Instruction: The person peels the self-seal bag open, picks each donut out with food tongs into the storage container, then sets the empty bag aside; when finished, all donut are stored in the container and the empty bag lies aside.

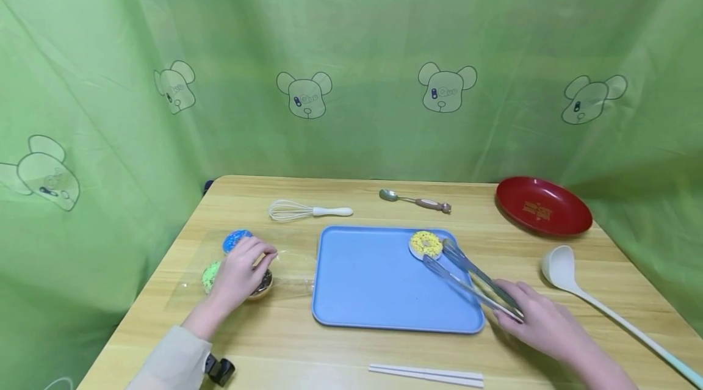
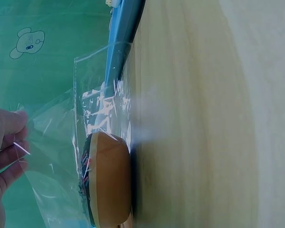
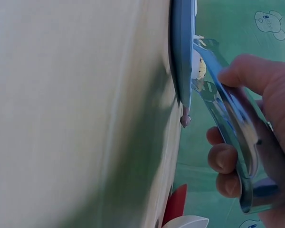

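On the left, my left hand pinches the edge of a clear plastic bag and lifts it off the table. Doughnuts with blue, green and chocolate icing lie at the bag; the left wrist view shows the chocolate one inside its film. A yellow-iced doughnut sits on the blue tray, near its far right corner. My right hand grips metal tongs, whose spread tips are at the yellow doughnut's near right side; firm contact cannot be told.
Behind the tray lie a white whisk and a small spoon. A red oval plate stands at the back right, with a long white ladle nearer. White chopsticks lie in front. Green curtains surround the table.
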`<action>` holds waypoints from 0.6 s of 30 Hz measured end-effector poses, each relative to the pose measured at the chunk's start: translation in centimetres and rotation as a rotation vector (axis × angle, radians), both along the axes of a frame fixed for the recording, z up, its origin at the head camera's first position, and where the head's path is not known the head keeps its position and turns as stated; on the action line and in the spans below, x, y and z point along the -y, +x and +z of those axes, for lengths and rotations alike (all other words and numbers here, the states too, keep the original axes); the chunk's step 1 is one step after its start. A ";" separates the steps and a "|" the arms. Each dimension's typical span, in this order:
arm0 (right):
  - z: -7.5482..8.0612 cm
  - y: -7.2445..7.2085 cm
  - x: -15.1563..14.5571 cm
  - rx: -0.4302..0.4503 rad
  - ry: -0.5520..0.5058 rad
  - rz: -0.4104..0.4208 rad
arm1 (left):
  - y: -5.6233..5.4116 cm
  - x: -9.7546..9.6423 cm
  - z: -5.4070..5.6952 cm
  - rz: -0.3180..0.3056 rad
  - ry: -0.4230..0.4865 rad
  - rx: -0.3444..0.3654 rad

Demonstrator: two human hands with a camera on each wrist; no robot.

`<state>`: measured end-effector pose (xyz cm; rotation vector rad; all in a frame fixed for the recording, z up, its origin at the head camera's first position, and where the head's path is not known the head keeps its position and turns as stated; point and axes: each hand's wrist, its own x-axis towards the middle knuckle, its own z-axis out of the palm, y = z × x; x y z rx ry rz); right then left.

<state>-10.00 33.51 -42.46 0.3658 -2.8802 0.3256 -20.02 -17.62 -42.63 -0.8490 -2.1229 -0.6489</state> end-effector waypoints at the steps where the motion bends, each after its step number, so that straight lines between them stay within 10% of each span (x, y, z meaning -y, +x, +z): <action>1: 0.1 0.1 0.0 0.010 0.001 -0.005 | 0.0 0.0 0.0 -0.001 0.001 0.001; 18: 1.5 0.3 0.5 -0.109 -0.111 0.065 | 0.2 0.0 0.1 0.005 0.011 0.020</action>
